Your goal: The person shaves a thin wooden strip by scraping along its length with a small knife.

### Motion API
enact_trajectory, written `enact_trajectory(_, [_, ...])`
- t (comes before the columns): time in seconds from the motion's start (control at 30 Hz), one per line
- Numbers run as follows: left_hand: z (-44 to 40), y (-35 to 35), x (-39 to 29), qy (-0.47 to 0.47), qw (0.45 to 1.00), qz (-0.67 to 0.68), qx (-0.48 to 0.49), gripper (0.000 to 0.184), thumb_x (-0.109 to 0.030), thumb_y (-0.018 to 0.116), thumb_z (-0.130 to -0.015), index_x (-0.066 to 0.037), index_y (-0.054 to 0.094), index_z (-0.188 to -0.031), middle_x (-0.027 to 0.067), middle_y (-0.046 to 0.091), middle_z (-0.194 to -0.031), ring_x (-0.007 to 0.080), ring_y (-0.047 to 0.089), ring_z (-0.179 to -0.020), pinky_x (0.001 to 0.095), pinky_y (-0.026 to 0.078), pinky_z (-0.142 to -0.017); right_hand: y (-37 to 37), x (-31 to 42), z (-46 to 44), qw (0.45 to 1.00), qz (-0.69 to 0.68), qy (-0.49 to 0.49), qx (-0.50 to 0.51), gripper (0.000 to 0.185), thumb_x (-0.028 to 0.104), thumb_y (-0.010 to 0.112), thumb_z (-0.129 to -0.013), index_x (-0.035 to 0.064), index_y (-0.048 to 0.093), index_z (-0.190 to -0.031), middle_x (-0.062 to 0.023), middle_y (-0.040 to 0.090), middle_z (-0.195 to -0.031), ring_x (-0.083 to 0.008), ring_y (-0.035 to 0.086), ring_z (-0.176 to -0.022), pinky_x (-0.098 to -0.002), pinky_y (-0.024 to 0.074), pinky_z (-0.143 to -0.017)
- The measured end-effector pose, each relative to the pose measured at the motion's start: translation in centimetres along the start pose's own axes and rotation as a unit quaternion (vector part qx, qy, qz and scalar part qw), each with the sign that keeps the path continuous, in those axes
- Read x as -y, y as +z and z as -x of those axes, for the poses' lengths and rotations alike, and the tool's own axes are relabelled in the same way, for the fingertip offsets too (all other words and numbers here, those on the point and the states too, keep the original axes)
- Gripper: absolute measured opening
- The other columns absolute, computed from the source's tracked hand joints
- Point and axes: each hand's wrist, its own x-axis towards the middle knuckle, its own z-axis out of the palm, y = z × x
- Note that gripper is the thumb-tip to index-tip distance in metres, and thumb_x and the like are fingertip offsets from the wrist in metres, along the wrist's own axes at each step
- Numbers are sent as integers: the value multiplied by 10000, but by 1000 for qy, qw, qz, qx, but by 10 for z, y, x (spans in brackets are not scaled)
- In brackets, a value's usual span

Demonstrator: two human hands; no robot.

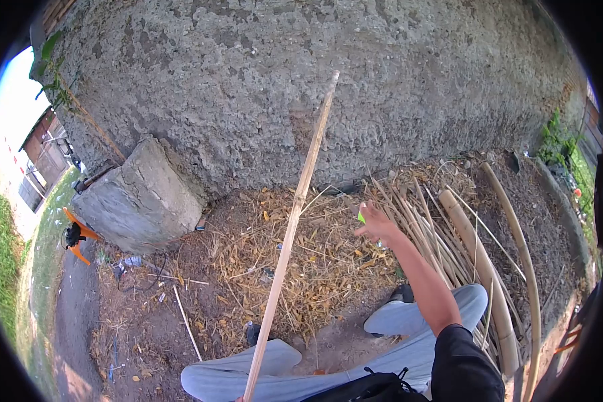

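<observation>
A long, pale split bamboo strip (291, 231) rises from the bottom edge, slanting up in front of the wall. Just a sliver of my left hand (240, 399) shows at its lower end, closed on it; the rest is out of frame. Out to the right of the strip, my right hand (376, 224) is closed around a small bright green object (361, 218), mostly covered by the fingers, so its kind is unclear. That hand does not touch the strip. My legs in grey trousers (241, 375) are bent below.
Thin bamboo strips (442, 248) lie piled at the right, beside a thick bamboo pole (479, 268) and a curved pole (516, 248). A rough wall (382, 100) stands ahead. A concrete block (147, 194) and an orange-and-black object (77, 234) are at left. Dry leaves (315, 275) cover the ground.
</observation>
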Motion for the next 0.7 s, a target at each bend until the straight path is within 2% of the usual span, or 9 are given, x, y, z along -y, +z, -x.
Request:
enact_trajectory(0.03, [-3, 1, -3, 22, 1000, -12, -13, 149, -127, 720, -857, -5, 694, -939, 188, 586, -723, 398, 567, -647, 452, 458, -597, -1, 3, 15, 991, 27, 91, 92, 845, 420, 556, -1015, -28, 81, -1552, -202, 712, -974, -94, 510, -550, -279, 340, -416])
enact_trajectory(0.13, [-9, 3, -10, 36, 999, -21, -21, 133, -124, 709, -864, -17, 691, -940, 174, 582, -722, 385, 571, -639, 441, 460, -584, 13, -32, 14, 983, -94, 99, 127, 775, 402, 596, -1000, -58, 226, -1502, -247, 703, -1019, -80, 536, -628, -272, 354, -461])
enact_trajectory(0.17, [-9, 2, -11, 31, 999, -18, -18, 122, -122, 703, -867, -25, 690, -939, 167, 584, -723, 378, 573, -634, 436, 460, -578, 17, -35, 19, 981, -133, 69, 123, 570, 331, 588, -1016, -55, 412, -1397, -216, 714, -1016, -82, 554, -694, -274, 440, -553])
enact_trajectory(0.27, [-13, 6, -15, 41, 999, 3, -29, 107, -121, 702, -867, -31, 687, -921, 163, 585, -724, 366, 581, -637, 432, 459, -572, 34, -26, 37, 981, -177, 18, 75, 422, 275, 522, -1050, -30, 505, -1341, -185, 712, -1058, -93, 564, -694, -299, 542, -700])
enact_trajectory(0.3, [-15, 8, -15, 41, 999, 2, -29, 107, -121, 702, -867, -31, 687, -921, 163, 585, -724, 366, 581, -637, 432, 459, -572, 35, -15, 44, 983, -151, 43, 100, 396, 259, 464, -1069, -9, 518, -1355, -180, 656, -1230, -84, 526, -650, -348, 584, -872])
enact_trajectory(0.53, [-9, 18, -10, 23, 999, 40, -29, 69, -78, 711, -849, -31, 674, -885, 158, 569, -703, 326, 548, -601, 409, 453, -571, 63, 21, 80, 952, -281, -1, 118, 465, 316, 482, -1057, 11, 477, -1407, -198, 501, -1424, -68, 330, -541, -398, 621, -869])
enact_trajectory(0.57, [-9, 19, -9, 23, 998, 44, -26, 63, -69, 712, -847, -31, 673, -881, 157, 566, -695, 321, 539, -591, 404, 451, -569, 67, 21, 78, 951, -296, -23, 90, 472, 321, 532, -1036, 1, 496, -1381, -187, 549, -1370, -75, 476, -594, -360, 624, -844])
enact_trajectory(0.6, [-9, 19, -10, 25, 998, 46, -27, 63, -69, 712, -847, -31, 673, -881, 157, 566, -695, 321, 539, -591, 404, 451, -569, 69, 23, 78, 951, -295, -25, 89, 472, 321, 532, -1036, 1, 496, -1381, -187, 549, -1370, -75, 476, -594, -360, 624, -844])
enact_trajectory(0.7, [-9, 14, -15, 40, 997, 64, -35, 76, -67, 721, -840, -25, 668, -876, 137, 544, -666, 273, 508, -563, 384, 432, -555, 69, 28, 73, 929, -359, -34, 78, 443, 336, 594, -1006, 7, 543, -1299, -140, 662, -1178, -157, 656, -1034, -320, 613, -825])
